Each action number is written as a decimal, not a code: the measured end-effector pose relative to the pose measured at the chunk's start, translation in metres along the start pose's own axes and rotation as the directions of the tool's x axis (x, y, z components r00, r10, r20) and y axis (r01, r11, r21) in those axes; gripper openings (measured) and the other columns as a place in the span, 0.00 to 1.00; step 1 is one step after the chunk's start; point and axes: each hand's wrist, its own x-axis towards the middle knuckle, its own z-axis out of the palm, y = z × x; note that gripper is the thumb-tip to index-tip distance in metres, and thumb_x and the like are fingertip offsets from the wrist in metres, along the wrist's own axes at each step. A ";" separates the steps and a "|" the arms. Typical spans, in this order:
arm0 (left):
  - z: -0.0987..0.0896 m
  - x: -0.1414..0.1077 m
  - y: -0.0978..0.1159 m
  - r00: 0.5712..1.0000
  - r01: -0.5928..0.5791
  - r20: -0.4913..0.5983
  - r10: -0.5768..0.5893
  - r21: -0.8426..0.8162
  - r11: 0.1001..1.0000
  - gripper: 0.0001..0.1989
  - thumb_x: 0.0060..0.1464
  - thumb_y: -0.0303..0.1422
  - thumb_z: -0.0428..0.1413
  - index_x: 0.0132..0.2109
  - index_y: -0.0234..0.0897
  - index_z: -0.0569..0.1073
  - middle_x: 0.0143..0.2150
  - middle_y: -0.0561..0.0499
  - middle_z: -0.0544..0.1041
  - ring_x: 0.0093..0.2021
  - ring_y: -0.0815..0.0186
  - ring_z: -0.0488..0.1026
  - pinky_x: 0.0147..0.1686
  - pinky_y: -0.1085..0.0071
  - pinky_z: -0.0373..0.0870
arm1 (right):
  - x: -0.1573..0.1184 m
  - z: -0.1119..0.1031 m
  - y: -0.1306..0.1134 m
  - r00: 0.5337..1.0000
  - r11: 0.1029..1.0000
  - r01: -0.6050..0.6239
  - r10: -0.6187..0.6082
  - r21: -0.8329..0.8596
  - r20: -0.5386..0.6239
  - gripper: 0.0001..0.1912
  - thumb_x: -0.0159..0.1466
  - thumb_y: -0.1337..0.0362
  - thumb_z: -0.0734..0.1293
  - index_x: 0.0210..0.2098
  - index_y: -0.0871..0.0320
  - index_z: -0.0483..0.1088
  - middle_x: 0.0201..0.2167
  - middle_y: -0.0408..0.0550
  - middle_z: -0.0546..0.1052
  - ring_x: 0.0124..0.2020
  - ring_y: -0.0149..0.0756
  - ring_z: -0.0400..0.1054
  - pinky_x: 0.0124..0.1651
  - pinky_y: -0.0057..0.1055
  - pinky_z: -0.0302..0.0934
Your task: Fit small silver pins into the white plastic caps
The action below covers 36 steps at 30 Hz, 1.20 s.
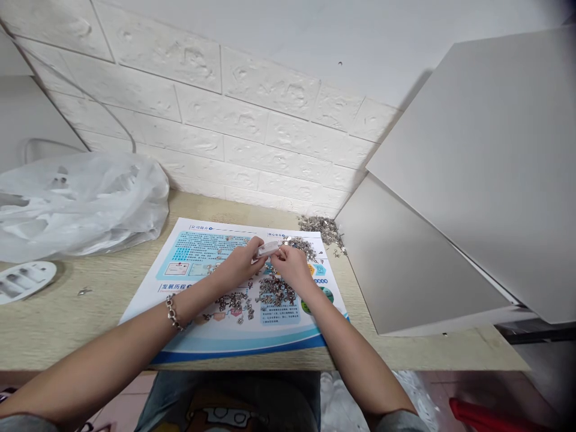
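Note:
My left hand (240,262), with a chain bracelet at its wrist, is closed around one end of a small white plastic piece (269,248). The fingers of my right hand (290,264) are pinched together at the other end of that piece; anything tiny between them is too small to make out. Under both hands lies a printed blue and white sheet (216,342). Small silvery metal parts (276,290) are heaped on the sheet, below and between my hands, with more beyond my right hand.
Another pile of metal parts (321,228) sits by the wall. At the left are a translucent plastic bag (85,204), a white oval plate with slots (27,281) and a loose metal part (84,291). Large grey panels (432,258) lean at the right.

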 end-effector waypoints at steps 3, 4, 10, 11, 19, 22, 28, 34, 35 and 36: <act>0.002 -0.001 0.001 1.000 0.015 -0.018 -0.015 -0.001 1.000 0.08 0.53 0.34 0.47 0.39 0.37 0.56 0.21 0.55 0.65 0.18 0.71 0.61 0.20 0.76 0.50 | -0.002 0.002 0.000 1.000 1.000 0.008 -0.008 0.000 0.002 0.11 0.50 0.65 0.57 0.18 0.58 0.46 0.15 0.38 0.51 0.20 0.26 0.44 0.23 0.25 0.38; 0.001 -0.002 0.002 1.000 0.018 -0.024 -0.018 -0.003 1.000 0.08 0.52 0.33 0.47 0.39 0.37 0.56 0.21 0.55 0.65 0.18 0.71 0.61 0.20 0.76 0.51 | -0.003 0.003 0.000 1.000 1.000 0.005 -0.005 0.002 0.007 0.11 0.50 0.65 0.57 0.18 0.58 0.46 0.15 0.38 0.51 0.20 0.26 0.44 0.23 0.25 0.38; -0.012 0.003 0.000 0.982 0.141 -0.114 -0.153 -0.102 0.985 0.11 0.49 0.35 0.52 0.38 0.36 0.59 0.22 0.54 0.65 0.20 0.71 0.61 0.20 0.76 0.52 | -0.005 -0.002 -0.001 0.995 0.997 0.081 -0.082 0.020 0.061 0.08 0.54 0.64 0.57 0.21 0.58 0.53 0.16 0.38 0.54 0.20 0.27 0.47 0.24 0.25 0.41; -0.015 0.004 0.000 0.973 0.176 -0.115 -0.201 -0.201 0.964 0.12 0.47 0.36 0.53 0.37 0.36 0.59 0.23 0.54 0.65 0.21 0.71 0.62 0.20 0.76 0.54 | -0.005 -0.005 -0.001 0.989 0.993 0.096 -0.102 0.064 0.106 0.08 0.56 0.61 0.57 0.23 0.58 0.56 0.17 0.38 0.55 0.20 0.27 0.48 0.24 0.25 0.42; -0.020 0.012 0.000 0.903 0.406 0.277 -0.329 -0.803 0.438 0.18 0.43 0.34 0.59 0.39 0.33 0.62 0.31 0.51 0.69 0.27 0.71 0.68 0.27 0.75 0.69 | 0.000 -0.011 0.007 0.884 0.810 -0.131 -0.165 0.571 0.437 0.22 0.61 0.45 0.51 0.26 0.58 0.57 0.21 0.41 0.61 0.20 0.26 0.52 0.24 0.25 0.48; -0.021 0.011 -0.001 0.891 0.439 0.348 -0.290 -0.823 0.362 0.17 0.43 0.33 0.59 0.39 0.32 0.63 0.30 0.51 0.69 0.27 0.73 0.69 0.26 0.78 0.69 | 0.001 -0.009 0.010 0.837 0.780 -0.216 -0.162 0.587 0.523 0.20 0.58 0.47 0.59 0.25 0.59 0.61 0.18 0.39 0.61 0.18 0.25 0.52 0.22 0.24 0.47; -0.021 0.008 0.006 0.880 0.470 0.404 -0.251 -0.817 0.333 0.14 0.45 0.30 0.58 0.40 0.31 0.65 0.28 0.50 0.70 0.26 0.73 0.69 0.23 0.80 0.68 | 0.000 -0.007 0.009 0.839 0.776 -0.251 -0.123 0.578 0.530 0.19 0.58 0.49 0.59 0.25 0.60 0.64 0.15 0.39 0.62 0.16 0.24 0.53 0.20 0.23 0.47; -0.019 0.007 0.008 0.867 0.494 0.428 -0.255 -0.808 0.323 0.14 0.45 0.30 0.57 0.40 0.32 0.64 0.28 0.51 0.71 0.26 0.73 0.69 0.23 0.80 0.68 | -0.001 -0.004 0.010 0.856 0.798 -0.222 -0.115 0.561 0.503 0.20 0.57 0.48 0.59 0.24 0.61 0.64 0.15 0.40 0.64 0.16 0.25 0.55 0.21 0.23 0.49; -0.019 0.007 0.008 0.868 0.492 0.426 -0.254 -0.808 0.324 0.14 0.45 0.30 0.57 0.40 0.33 0.63 0.29 0.51 0.71 0.26 0.73 0.69 0.24 0.80 0.68 | -0.001 -0.004 0.010 0.857 0.794 -0.220 -0.120 0.567 0.501 0.20 0.57 0.48 0.59 0.24 0.61 0.64 0.15 0.40 0.63 0.16 0.24 0.55 0.21 0.23 0.49; -0.018 0.007 0.008 0.870 0.489 0.426 -0.249 -0.808 0.328 0.14 0.45 0.31 0.57 0.40 0.33 0.63 0.29 0.51 0.71 0.27 0.73 0.69 0.24 0.80 0.68 | -0.001 -0.004 0.011 0.858 0.792 -0.220 -0.120 0.569 0.499 0.20 0.57 0.48 0.59 0.24 0.60 0.63 0.15 0.40 0.63 0.16 0.24 0.55 0.21 0.23 0.49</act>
